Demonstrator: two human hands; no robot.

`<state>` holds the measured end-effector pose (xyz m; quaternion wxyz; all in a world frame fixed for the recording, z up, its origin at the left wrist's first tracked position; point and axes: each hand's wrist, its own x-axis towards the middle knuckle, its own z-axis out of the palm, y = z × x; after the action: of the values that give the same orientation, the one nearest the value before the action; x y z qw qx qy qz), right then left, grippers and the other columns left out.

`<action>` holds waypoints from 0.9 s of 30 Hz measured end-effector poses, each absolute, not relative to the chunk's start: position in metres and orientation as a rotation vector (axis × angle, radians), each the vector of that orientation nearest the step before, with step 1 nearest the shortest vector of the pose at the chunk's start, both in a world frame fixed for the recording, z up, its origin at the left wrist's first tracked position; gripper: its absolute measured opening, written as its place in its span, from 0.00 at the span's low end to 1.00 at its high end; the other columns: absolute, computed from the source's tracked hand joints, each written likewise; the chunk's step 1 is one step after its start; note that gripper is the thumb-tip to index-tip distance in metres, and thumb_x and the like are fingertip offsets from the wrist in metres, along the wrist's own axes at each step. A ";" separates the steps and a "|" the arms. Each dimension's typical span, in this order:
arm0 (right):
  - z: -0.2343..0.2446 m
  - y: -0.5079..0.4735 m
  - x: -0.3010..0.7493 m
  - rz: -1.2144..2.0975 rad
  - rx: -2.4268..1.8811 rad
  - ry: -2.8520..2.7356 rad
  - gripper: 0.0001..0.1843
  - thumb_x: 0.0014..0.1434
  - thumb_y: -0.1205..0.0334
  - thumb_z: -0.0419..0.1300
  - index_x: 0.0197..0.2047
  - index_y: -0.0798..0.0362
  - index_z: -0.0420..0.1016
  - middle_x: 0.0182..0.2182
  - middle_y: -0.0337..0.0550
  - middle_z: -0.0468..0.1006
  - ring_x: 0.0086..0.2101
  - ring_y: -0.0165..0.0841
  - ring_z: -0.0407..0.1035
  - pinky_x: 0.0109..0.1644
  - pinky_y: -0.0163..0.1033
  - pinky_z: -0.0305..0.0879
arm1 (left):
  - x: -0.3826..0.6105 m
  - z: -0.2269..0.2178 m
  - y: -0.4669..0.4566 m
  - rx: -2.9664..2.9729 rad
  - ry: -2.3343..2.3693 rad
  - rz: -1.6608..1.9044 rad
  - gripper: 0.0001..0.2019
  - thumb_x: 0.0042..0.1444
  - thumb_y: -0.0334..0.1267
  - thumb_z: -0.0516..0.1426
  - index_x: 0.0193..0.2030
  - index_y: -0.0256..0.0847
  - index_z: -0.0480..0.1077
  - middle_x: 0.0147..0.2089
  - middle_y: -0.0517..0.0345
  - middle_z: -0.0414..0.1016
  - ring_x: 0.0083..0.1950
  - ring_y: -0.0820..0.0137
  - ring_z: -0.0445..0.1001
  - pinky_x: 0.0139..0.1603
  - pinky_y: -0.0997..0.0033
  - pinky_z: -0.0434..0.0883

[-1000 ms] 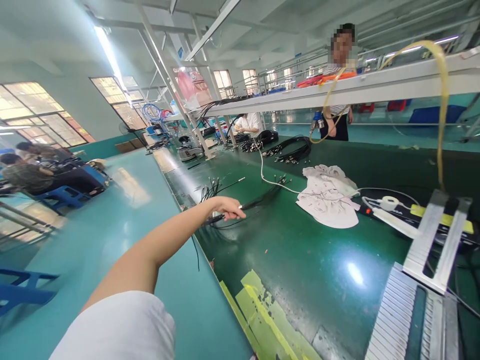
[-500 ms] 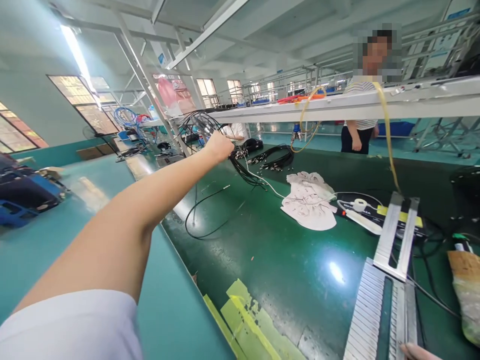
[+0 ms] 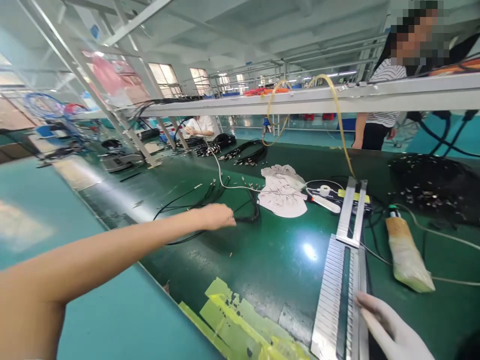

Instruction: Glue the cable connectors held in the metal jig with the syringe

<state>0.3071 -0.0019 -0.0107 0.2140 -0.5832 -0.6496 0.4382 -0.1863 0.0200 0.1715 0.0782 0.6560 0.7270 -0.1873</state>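
Black cables [image 3: 255,211]: on the counter [image 3: 262,255], just left of white cloth [image 3: 283,200].
Left hand [image 3: 217,216]: among cables, fingers curled; cannot tell whether gripping.
Right hand [image 3: 390,325]: fingers loosely bent, tips at edge of slotted metal fixture [image 3: 330,285]; hold unclear.

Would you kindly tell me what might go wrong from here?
The black cables at the left hand might snag on the white cord, which runs close to their tips. The slotted metal fixture at the right hand could shift if bumped.
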 end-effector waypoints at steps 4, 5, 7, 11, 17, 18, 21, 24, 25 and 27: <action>0.056 -0.019 0.268 1.342 -1.480 -1.908 0.27 0.63 0.42 0.57 0.60 0.45 0.74 0.60 0.44 0.75 0.58 0.43 0.70 0.68 0.46 0.63 | -0.192 0.259 0.064 2.123 2.564 -0.387 0.19 0.69 0.44 0.53 0.52 0.25 0.68 0.49 0.35 0.75 0.55 0.53 0.73 0.59 0.41 0.65; 0.073 -0.020 0.255 1.395 -1.438 -1.929 0.25 0.63 0.43 0.58 0.59 0.44 0.74 0.60 0.44 0.74 0.59 0.43 0.70 0.69 0.48 0.61 | -0.188 0.280 0.071 2.167 2.616 -0.334 0.20 0.70 0.44 0.52 0.52 0.23 0.68 0.50 0.32 0.75 0.57 0.49 0.71 0.60 0.37 0.62; 0.099 -0.016 0.228 1.580 -1.265 -1.916 0.26 0.64 0.43 0.58 0.61 0.44 0.72 0.61 0.45 0.72 0.60 0.43 0.68 0.70 0.50 0.59 | -0.168 0.310 0.069 2.244 2.663 -0.251 0.21 0.69 0.47 0.52 0.50 0.24 0.69 0.48 0.32 0.75 0.58 0.45 0.70 0.58 0.36 0.61; 0.104 0.004 0.172 2.288 -0.766 -1.290 0.37 0.61 0.33 0.58 0.62 0.52 0.66 0.59 0.56 0.72 0.55 0.45 0.72 0.58 0.53 0.71 | -0.113 0.291 0.014 2.350 2.410 -0.283 0.22 0.64 0.57 0.53 0.35 0.38 0.72 0.29 0.49 0.73 0.36 0.55 0.76 0.44 0.58 0.70; 0.045 0.018 0.109 2.692 -0.712 -0.241 0.30 0.61 0.36 0.60 0.45 0.58 0.68 0.42 0.54 0.80 0.42 0.39 0.78 0.47 0.45 0.78 | -0.080 0.127 -0.091 1.998 1.499 -0.004 0.11 0.60 0.51 0.57 0.40 0.48 0.70 0.22 0.60 0.65 0.19 0.64 0.63 0.20 0.68 0.56; 0.037 0.020 0.103 2.616 -0.768 -0.155 0.21 0.64 0.44 0.61 0.44 0.56 0.68 0.39 0.50 0.80 0.38 0.36 0.79 0.43 0.42 0.79 | -0.082 0.107 -0.101 1.943 1.438 -0.037 0.12 0.59 0.51 0.58 0.40 0.47 0.69 0.22 0.61 0.64 0.19 0.64 0.63 0.20 0.68 0.56; 0.023 0.030 0.090 2.597 -0.791 -0.097 0.03 0.70 0.64 0.55 0.46 0.54 0.66 0.27 0.36 0.74 0.24 0.24 0.72 0.31 0.31 0.74 | -0.092 0.085 -0.126 1.900 1.377 -0.010 0.19 0.59 0.59 0.57 0.43 0.45 0.67 0.28 0.56 0.68 0.27 0.61 0.69 0.26 0.66 0.63; 0.032 0.042 0.087 2.649 -0.720 -0.079 0.06 0.72 0.67 0.48 0.47 0.55 0.66 0.23 0.30 0.65 0.17 0.19 0.61 0.23 0.26 0.64 | -0.096 0.107 -0.150 2.085 1.589 0.260 0.24 0.61 0.61 0.55 0.52 0.43 0.66 0.47 0.42 0.73 0.46 0.55 0.72 0.46 0.58 0.69; 0.040 0.046 0.087 2.650 -0.690 -0.065 0.07 0.73 0.67 0.47 0.47 0.55 0.66 0.23 0.29 0.64 0.17 0.19 0.60 0.22 0.26 0.63 | -0.097 0.115 -0.159 2.119 1.671 0.355 0.24 0.62 0.60 0.54 0.53 0.42 0.67 0.50 0.40 0.73 0.49 0.55 0.71 0.51 0.56 0.67; 0.059 0.055 0.091 2.639 -0.608 0.001 0.09 0.73 0.69 0.45 0.46 0.54 0.66 0.23 0.29 0.62 0.18 0.20 0.60 0.23 0.27 0.62 | -0.101 0.123 -0.175 1.994 1.774 0.444 0.22 0.63 0.60 0.52 0.44 0.42 0.70 0.44 0.43 0.75 0.44 0.59 0.70 0.47 0.59 0.67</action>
<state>0.0907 0.0554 0.0594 0.2149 -0.2191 0.0004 0.9517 -0.1009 -0.1747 0.1226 0.2163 0.7195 0.6402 0.1603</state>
